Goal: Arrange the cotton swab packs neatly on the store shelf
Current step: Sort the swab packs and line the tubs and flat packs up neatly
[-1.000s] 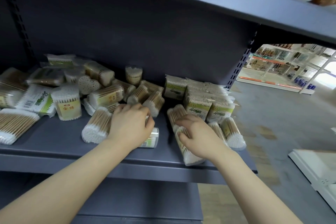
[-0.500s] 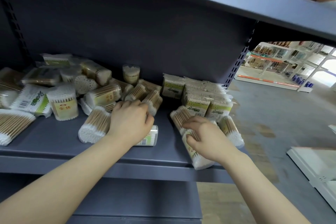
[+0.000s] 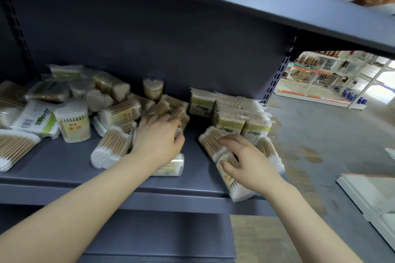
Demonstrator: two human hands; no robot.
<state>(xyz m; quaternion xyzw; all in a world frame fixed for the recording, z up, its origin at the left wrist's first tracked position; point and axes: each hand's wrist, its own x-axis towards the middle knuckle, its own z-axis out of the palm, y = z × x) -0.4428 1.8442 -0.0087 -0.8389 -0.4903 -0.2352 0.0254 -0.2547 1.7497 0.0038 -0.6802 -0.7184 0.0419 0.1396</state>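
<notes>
Head view: left hand [image 3: 157, 139] lies palm-down with fingers curled over a clear tub [image 3: 171, 165] mid-shelf [image 3: 64, 168], just beside a lying swab bundle [image 3: 111, 147]. Right hand [image 3: 245, 161] pinches a long pack [image 3: 233, 177] whose white end overhangs the shelf's front edge. Upright green-label packs [image 3: 229, 121] stand in a row behind it; loose packs [image 3: 72, 121] lie jumbled at left.

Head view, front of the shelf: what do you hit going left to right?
Fanned swab pack → upright tub with yellow label → lying swab bundle → left hand → right hand → pack at the shelf's right end.
</notes>
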